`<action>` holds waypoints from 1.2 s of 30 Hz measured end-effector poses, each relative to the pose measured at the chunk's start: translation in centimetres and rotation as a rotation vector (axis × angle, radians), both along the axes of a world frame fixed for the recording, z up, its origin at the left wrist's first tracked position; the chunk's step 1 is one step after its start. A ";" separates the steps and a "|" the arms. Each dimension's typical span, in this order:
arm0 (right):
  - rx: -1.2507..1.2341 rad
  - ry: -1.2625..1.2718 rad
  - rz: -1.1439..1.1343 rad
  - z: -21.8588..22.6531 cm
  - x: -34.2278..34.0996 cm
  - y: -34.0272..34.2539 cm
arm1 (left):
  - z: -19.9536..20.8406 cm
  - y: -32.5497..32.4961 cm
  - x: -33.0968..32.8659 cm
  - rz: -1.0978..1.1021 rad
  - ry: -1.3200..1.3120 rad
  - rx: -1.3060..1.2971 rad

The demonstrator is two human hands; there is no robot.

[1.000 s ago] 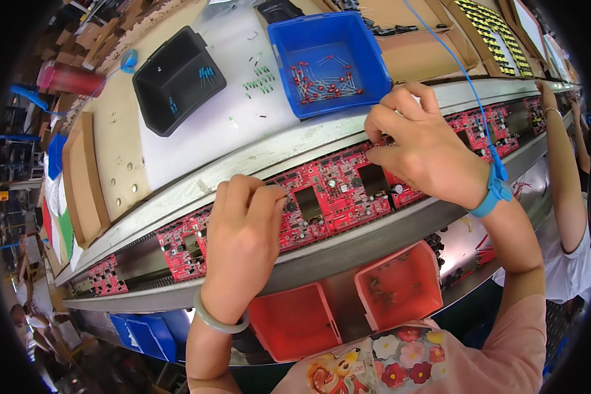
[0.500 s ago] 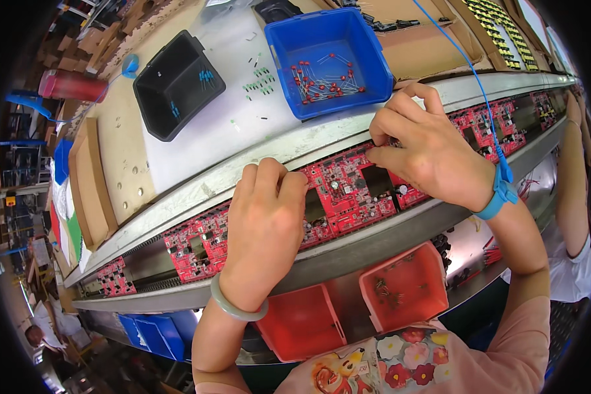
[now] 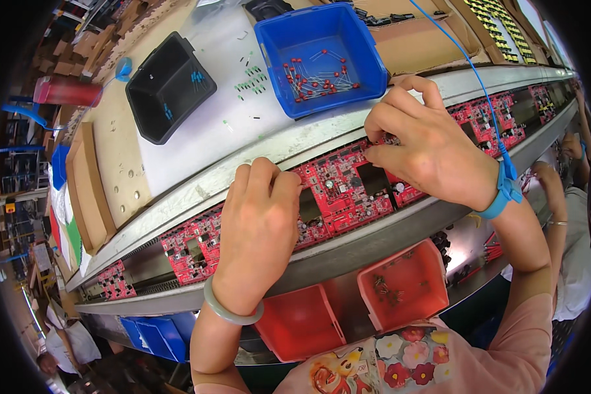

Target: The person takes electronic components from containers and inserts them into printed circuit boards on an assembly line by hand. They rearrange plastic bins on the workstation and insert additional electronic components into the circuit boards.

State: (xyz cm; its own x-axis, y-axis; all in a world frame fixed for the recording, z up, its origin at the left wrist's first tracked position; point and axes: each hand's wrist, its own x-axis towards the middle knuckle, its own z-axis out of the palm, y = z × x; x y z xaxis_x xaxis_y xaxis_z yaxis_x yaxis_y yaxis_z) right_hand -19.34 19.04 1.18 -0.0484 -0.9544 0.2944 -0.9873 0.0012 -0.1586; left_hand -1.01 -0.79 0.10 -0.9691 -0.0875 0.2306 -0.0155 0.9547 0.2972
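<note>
A row of red circuit boards [image 3: 340, 190] packed with small parts lies in a metal track across the middle. Above one board my left hand [image 3: 259, 226] is bent over, its fingers closed and pointing down; their tips and anything in them are hidden. My right hand [image 3: 423, 141] hovers at the far edge of the boards to the right. Its thumb and forefinger come together low over a board in a pinch, and what they grip is too small to make out. A blue wrist strap [image 3: 503, 195] with a cord circles my right wrist.
Beyond the track stand a blue bin [image 3: 315, 39] of red-headed leaded parts and a black bin [image 3: 167, 72] with a few blue parts. Loose green parts [image 3: 251, 83] lie between. Two red bins [image 3: 299, 322] sit nearer me. Another person's arm [image 3: 553, 190] shows at right.
My left hand has shifted slightly to the left; the right keeps its pinch at nearly the same place. The other person's arm at right has moved lower.
</note>
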 end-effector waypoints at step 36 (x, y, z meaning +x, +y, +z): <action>-0.114 0.015 -0.025 1.8 0.5 -1.7 | 0.1 0.9 -1.1 -0.127 0.018 -0.340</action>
State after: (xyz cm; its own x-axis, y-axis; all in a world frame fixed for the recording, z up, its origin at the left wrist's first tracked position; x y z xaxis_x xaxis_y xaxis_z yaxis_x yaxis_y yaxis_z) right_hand -18.89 17.31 2.97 -0.0666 -0.9133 0.4018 -0.9894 0.0085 -0.1447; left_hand -2.15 0.13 0.21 -0.9627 0.1184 0.2433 0.1124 0.9929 -0.0384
